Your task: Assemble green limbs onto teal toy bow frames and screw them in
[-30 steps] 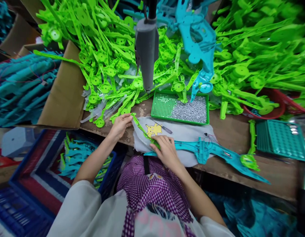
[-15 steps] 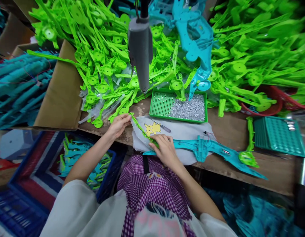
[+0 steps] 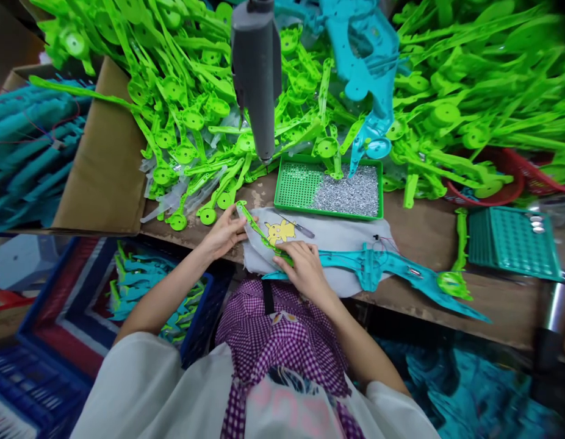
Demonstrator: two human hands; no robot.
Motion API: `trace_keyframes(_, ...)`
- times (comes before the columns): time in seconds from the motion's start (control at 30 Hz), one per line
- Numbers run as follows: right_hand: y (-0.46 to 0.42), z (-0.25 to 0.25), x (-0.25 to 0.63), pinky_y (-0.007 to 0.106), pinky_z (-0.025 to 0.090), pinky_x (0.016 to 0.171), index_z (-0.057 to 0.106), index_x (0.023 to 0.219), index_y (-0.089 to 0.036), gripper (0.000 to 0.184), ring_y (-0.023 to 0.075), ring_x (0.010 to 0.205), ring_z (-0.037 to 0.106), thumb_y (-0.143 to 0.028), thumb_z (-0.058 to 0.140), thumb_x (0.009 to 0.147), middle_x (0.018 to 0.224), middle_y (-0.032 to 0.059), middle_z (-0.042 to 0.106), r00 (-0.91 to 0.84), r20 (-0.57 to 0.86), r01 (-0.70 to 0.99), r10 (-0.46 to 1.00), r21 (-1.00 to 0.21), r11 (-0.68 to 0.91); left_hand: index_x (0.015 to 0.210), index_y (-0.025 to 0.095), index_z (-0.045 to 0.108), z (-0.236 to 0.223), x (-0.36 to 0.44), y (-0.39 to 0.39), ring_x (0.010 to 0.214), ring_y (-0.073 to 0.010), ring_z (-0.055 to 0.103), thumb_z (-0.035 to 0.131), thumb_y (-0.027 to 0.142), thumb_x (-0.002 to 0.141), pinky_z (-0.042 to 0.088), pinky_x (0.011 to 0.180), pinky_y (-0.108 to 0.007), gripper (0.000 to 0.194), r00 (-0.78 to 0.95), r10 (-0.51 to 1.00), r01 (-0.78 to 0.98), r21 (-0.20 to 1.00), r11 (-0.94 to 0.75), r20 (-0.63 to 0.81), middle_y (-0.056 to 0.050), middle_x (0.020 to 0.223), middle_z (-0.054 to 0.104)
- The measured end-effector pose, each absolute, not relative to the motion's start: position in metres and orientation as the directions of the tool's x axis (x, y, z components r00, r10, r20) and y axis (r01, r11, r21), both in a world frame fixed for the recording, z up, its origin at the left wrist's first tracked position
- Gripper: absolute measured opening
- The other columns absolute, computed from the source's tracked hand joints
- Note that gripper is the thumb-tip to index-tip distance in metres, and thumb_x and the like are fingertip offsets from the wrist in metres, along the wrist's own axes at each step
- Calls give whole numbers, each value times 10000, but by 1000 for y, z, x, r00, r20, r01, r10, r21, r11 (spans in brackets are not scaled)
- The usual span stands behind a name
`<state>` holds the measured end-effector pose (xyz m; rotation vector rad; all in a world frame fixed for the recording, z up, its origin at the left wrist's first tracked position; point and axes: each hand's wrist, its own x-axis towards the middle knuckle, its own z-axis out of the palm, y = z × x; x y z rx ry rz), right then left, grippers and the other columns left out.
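Note:
A slim light-green plastic arm (image 3: 255, 225) slants over a grey cloth with a yellow cartoon figure, a translucent strip along it. My left hand (image 3: 224, 235) is closed at its upper end, thumb and fingers at the edge. Around its lower end my right hand (image 3: 303, 268) is closed, fingers bent over the place where it meets a long blue plastic bow-shaped part (image 3: 344, 260). The right hand hides that joint. The blue part lies across the cloth, thin wires on it, a second green arm (image 3: 454, 285) at its right end. A thin-shafted screwdriver (image 3: 303, 230) rests beside the figure.
A grey electric screwdriver (image 3: 259, 91) hangs over the bench. Behind the cloth stands a green tray (image 3: 328, 213) of small screws. Green arms (image 3: 182, 122) are heaped at the back. A cardboard box (image 3: 97, 149) of blue parts stands left, teal trays (image 3: 515, 241) right.
My left hand has shifted from pinching the green arm's tip to a spot slightly lower along its edge. My right hand stays over the lower end. The whole view has shifted slightly.

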<state>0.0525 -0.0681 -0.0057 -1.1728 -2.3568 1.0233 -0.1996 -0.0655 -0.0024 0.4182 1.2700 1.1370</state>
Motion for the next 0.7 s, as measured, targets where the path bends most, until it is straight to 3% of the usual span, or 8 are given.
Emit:
trace_keyframes(0.07, -65, -6, 54, 410, 387, 952, 670, 1217, -234, 316, 248, 1136, 613, -395, 466, 1036, 1190, 79, 738, -628, -45, 554, 777, -727, 406, 1266, 279, 528, -5, -198, -69, 952, -242, 746, 854, 235, 731, 626, 805, -376, 628, -102, 839, -444, 779, 443, -535, -71, 1006, 772)
trace_keyframes(0.2, -59, -7, 59, 416, 414, 953, 659, 1292, -261, 354, 249, 1153, 613, -263, 413, 1038, 1224, 74, 734, -676, -57, 505, 735, -761, 406, 1315, 257, 528, -9, -197, -72, 945, -218, 742, 818, 174, 751, 639, 769, -323, 640, -98, 839, -461, 771, 439, -536, -77, 1042, 768)
trace_keyframes(0.4, -63, -9, 56, 412, 420, 924, 698, 1234, -236, 341, 263, 1106, 617, -197, 445, 1007, 1166, 98, 743, -635, -34, 519, 772, -759, 394, 1398, 243, 503, -7, -195, -74, 986, -209, 740, 796, 101, 751, 644, 797, -291, 725, -134, 862, -494, 787, 369, -489, -76, 1146, 741)
trace_keyframes(0.7, -60, -7, 60, 426, 436, 947, 698, 1240, -238, 327, 264, 1127, 629, -235, 466, 1010, 1184, 93, 741, -642, -64, 487, 764, -804, 342, 1238, 168, 589, -14, -195, -70, 914, -220, 752, 824, 68, 681, 654, 740, -302, 613, -187, 839, -489, 789, 372, -511, -86, 1016, 766)
